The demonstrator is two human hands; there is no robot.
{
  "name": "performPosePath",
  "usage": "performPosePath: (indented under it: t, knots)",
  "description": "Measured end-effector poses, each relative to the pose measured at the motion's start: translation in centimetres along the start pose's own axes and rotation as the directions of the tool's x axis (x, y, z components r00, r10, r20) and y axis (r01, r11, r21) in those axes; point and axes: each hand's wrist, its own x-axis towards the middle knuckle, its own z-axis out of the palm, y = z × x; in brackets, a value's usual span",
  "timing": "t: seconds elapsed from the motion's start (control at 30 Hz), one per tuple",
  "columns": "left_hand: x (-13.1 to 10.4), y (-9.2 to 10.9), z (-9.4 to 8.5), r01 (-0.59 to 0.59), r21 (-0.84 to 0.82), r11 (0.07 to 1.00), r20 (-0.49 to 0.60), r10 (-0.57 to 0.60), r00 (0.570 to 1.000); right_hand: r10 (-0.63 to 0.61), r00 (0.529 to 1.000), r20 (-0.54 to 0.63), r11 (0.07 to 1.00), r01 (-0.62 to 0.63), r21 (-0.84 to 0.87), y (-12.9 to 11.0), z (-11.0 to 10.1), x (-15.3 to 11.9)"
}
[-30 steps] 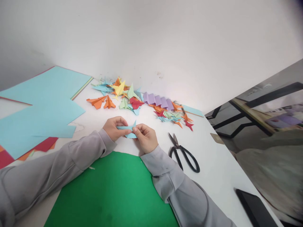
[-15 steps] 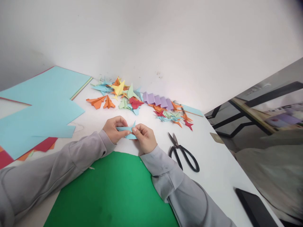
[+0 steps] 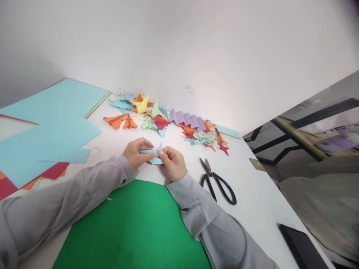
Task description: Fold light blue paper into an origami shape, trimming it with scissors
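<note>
A small light-blue folded paper piece point(image 3: 156, 161) is pinched between both hands just beyond the far edge of a green sheet point(image 3: 131, 228). My left hand point(image 3: 138, 152) is closed on its left side, thumb laid along the fold. With thumb and fingers, my right hand point(image 3: 173, 163) grips its right side. One pointed tip sticks up between the hands; parts of the folds are hidden behind my fingers. Past my hands lies a pile of colourful folded paper figures point(image 3: 142, 105), with two orange ones point(image 3: 129, 121) at its near side.
Black-handled scissors point(image 3: 218, 183) lie slightly open to the right. A dark phone-like device point(image 3: 303, 244) sits near the table's right edge. Large light-blue sheets point(image 3: 56, 101) cover the left side. A purple pleated paper strip point(image 3: 187, 118) rests by the wall, among more folded figures.
Both hands keep their hold on the blue paper piece. My left thumb has shifted slightly along the fold; the view has moved a little.
</note>
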Motion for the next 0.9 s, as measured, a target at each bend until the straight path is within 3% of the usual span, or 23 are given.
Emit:
performPosePath:
  t: [0.2, 0.37, 0.57, 0.73, 0.9]
  knots:
    - [0.5, -0.6, -0.3, 0.014, -0.109, 0.994, 0.017, -0.012, 1.0, 0.005, 1.0, 0.002, 1.0, -0.005, -0.018, 0.0, 0.0, 0.0]
    - [0.1, -0.2, -0.3, -0.021, 0.069, 0.997, -0.019, 0.023, 1.0, 0.007, 1.0, 0.026, 0.999, -0.006, -0.032, 0.1, -0.1, 0.0]
    - [-0.1, 0.2, -0.3, -0.016, 0.088, 0.996, -0.008, 0.016, 1.0, -0.001, 0.998, 0.066, 1.0, 0.002, -0.012, 0.2, -0.2, -0.3]
    - [-0.2, 0.5, -0.4, 0.0, 0.095, 0.995, 0.055, -0.005, 0.998, -0.071, 0.994, 0.084, 0.992, 0.079, -0.095, 0.2, -0.3, -0.4]
    - [0.0, 0.1, -0.7, -0.018, 0.087, 0.996, 0.156, 0.005, 0.988, -0.028, 0.98, 0.198, 0.99, 0.054, -0.127, -0.2, -0.3, -0.5]
